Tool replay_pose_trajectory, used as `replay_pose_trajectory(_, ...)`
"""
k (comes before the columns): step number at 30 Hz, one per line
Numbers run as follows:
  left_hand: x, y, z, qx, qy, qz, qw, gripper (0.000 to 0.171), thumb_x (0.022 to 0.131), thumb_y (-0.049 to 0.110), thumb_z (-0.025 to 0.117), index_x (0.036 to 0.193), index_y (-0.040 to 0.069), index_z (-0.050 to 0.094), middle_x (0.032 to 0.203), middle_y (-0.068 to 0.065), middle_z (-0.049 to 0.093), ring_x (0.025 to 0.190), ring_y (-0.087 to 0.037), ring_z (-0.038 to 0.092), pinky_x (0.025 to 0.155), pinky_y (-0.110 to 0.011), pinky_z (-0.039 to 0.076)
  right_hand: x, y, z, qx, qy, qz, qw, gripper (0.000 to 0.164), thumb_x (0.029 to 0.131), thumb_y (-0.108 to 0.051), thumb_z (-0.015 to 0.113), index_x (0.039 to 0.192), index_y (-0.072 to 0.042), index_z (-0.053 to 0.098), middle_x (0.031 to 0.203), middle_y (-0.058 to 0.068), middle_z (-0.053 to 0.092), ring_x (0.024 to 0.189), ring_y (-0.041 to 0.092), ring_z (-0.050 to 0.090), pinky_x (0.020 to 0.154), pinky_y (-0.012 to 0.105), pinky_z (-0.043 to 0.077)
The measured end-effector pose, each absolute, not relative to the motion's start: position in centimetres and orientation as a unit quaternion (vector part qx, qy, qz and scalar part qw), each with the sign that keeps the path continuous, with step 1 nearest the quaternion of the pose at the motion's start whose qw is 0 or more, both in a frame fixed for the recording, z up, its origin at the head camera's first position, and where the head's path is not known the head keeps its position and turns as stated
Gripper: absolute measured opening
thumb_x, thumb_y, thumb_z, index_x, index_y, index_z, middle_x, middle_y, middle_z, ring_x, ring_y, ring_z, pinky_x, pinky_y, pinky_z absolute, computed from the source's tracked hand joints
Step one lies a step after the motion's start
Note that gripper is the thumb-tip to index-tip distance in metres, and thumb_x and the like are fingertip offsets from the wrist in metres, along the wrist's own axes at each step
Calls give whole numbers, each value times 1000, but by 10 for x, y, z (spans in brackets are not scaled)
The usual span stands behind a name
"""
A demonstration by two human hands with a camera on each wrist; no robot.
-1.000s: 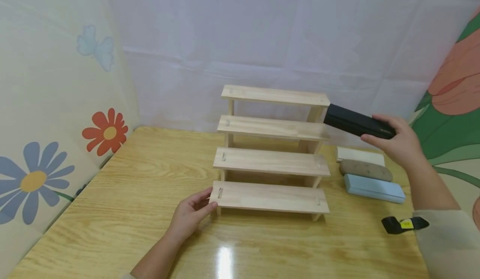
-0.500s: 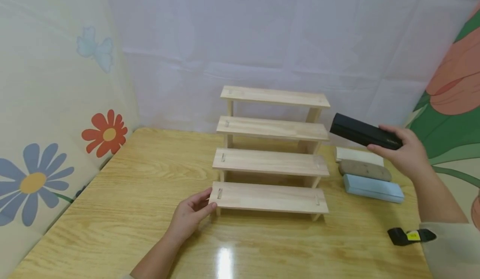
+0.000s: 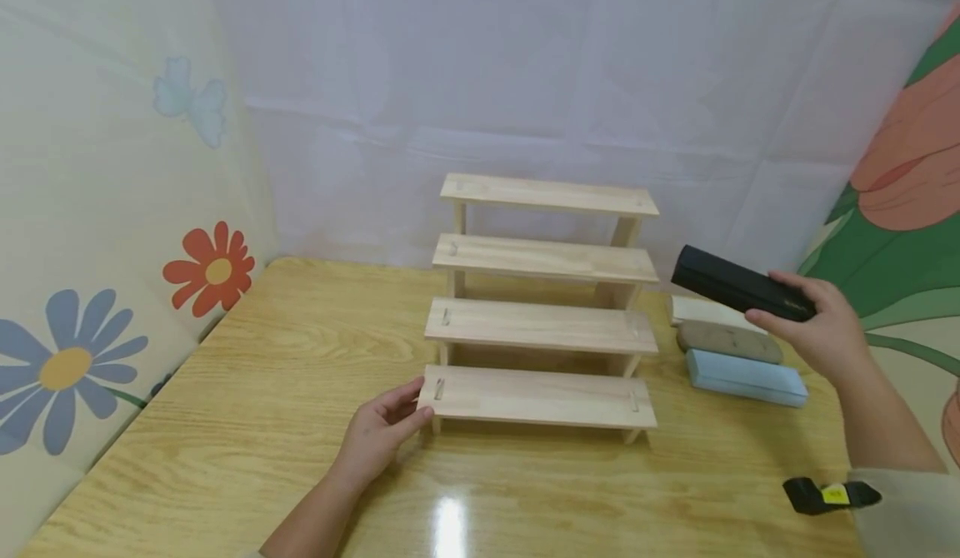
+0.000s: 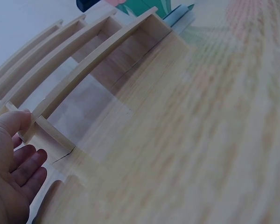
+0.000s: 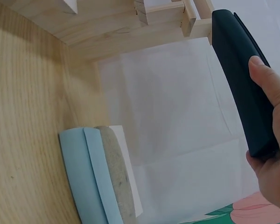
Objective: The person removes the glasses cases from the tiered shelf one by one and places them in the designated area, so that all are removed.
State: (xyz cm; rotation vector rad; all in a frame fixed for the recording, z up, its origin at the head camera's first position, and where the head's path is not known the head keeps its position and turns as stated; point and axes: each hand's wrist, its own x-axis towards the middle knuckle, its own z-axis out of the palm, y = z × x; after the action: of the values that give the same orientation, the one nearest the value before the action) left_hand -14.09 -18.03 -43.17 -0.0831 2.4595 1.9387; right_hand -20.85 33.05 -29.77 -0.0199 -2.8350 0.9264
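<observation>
A pale wooden stepped display rack (image 3: 540, 325) stands on the table. At the left end of its lowest shelf, my left hand (image 3: 381, 431) pinches the edge between thumb and fingers; the left wrist view shows the thumb (image 4: 14, 122) on the corner and the other fingers loosely bent below. My right hand (image 3: 823, 331) grips a black glasses case (image 3: 738, 283) by its right end, off the table and tilted, right of the rack. Under it lie a light blue glasses case (image 3: 746, 377), a grey-brown case (image 3: 727, 341) and a white case (image 3: 712, 312), side by side.
The wood-grain table (image 3: 300, 358) reaches back to a white cloth backdrop (image 3: 420, 83). Flower-printed panels (image 3: 90, 208) stand at the left and right. A black strap (image 3: 831, 495) with a yellow label is by the right sleeve (image 3: 903, 508).
My right hand has moved right and down with the black glasses case, away from the rack and towards the row of cases. The left hand stays at the lowest shelf's left end.
</observation>
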Motion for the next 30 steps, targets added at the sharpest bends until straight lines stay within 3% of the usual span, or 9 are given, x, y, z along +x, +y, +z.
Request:
replay_pose_trajectory(17,-140,-180,-431,-27,785,619,1,50,88,14,73,133,-1,57,135,-19,59,114,-29,64,88,-17,53,-188,347,-327,-20,-946,313,78,81,91,-44,67,152,-5,31,149,40,24,126,60,29,85,66,35)
replay_pose_trajectory(30,-141,-180,-432,-32,782,622,2,50,88,13,73,133,0,57,134,-18,60,112,-26,65,83,-12,51,-172,360,-353,-18,-946,314,83,79,91,-38,69,150,0,33,145,41,27,125,58,30,88,65,33)
